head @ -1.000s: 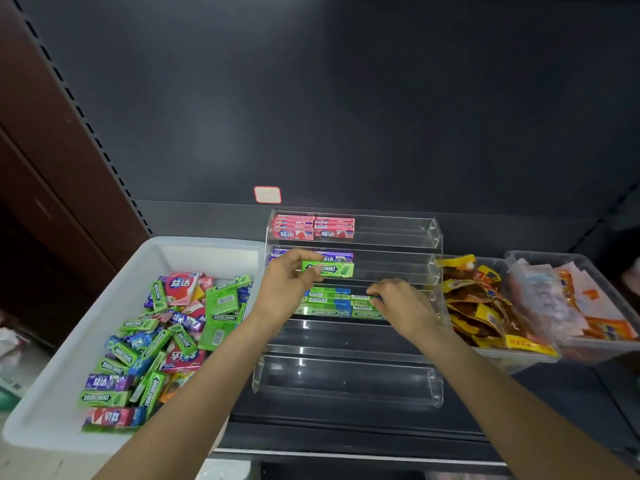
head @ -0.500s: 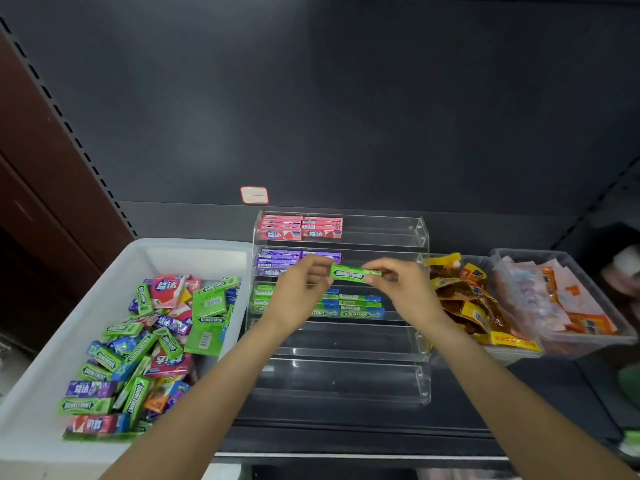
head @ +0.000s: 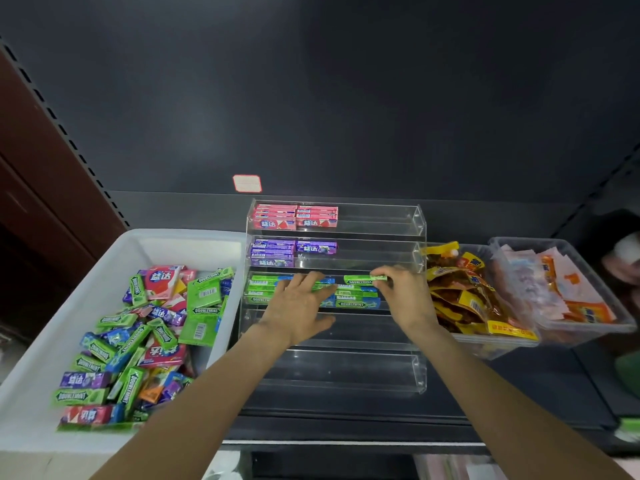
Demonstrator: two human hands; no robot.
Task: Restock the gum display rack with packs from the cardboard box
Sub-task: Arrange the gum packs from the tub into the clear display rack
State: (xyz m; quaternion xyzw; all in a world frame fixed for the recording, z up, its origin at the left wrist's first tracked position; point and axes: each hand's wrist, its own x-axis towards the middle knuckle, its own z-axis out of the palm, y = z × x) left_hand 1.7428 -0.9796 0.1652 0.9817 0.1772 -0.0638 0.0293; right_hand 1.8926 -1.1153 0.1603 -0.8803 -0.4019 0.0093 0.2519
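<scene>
A green pack is pinched by the right hand above the stacked packs just before it, the left hand is spread flat beside, and lowering squarely seems needed next.

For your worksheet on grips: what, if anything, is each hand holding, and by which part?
The right hand pinches a green Doublemint pack by its right end. The left hand holds nothing; its fingers lie spread over the green packs.
</scene>
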